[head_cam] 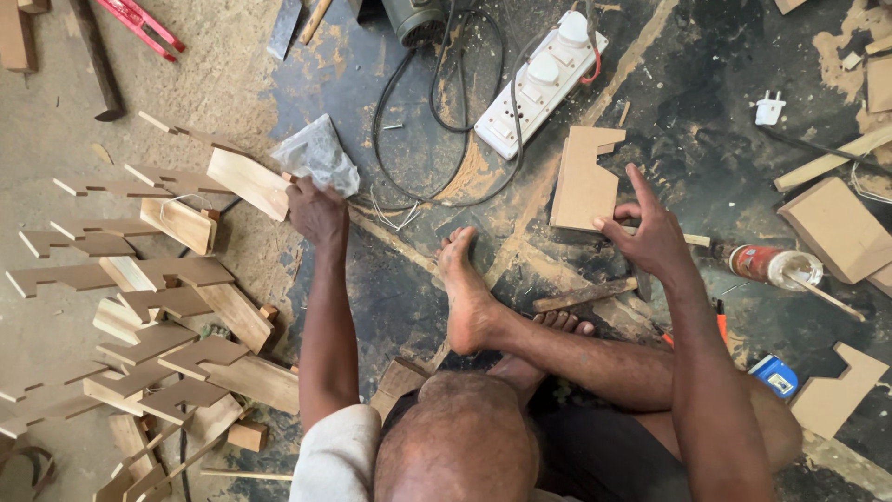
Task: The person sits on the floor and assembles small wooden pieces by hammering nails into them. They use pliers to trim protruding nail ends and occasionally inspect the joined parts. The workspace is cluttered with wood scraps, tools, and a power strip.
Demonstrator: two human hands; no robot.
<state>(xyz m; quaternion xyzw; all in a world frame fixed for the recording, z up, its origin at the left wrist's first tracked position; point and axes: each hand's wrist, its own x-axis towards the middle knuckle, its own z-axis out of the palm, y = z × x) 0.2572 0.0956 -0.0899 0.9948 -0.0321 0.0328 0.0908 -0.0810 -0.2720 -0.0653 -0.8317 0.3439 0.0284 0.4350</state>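
Notched board [583, 181] lies flat on the dark floor [390, 307], its near edge under the right hand [650, 232], grip loose, fingers spread. Stacked cut boards [158, 316] crowd the floor's left side; the left hand [316, 212] clenches a wood block [249, 182] there. A power strip [542, 82] and cables [437, 139] hem the far side; a glue bottle [773, 265] lies right.

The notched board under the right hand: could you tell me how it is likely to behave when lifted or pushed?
The notched board looks like thin flat sheet wood, so probably stiff and light. Lying flat on the dusty floor, it would likely slide, not roll or tip. The right hand touches its lower edge; the thin tab beside the notch may chip.
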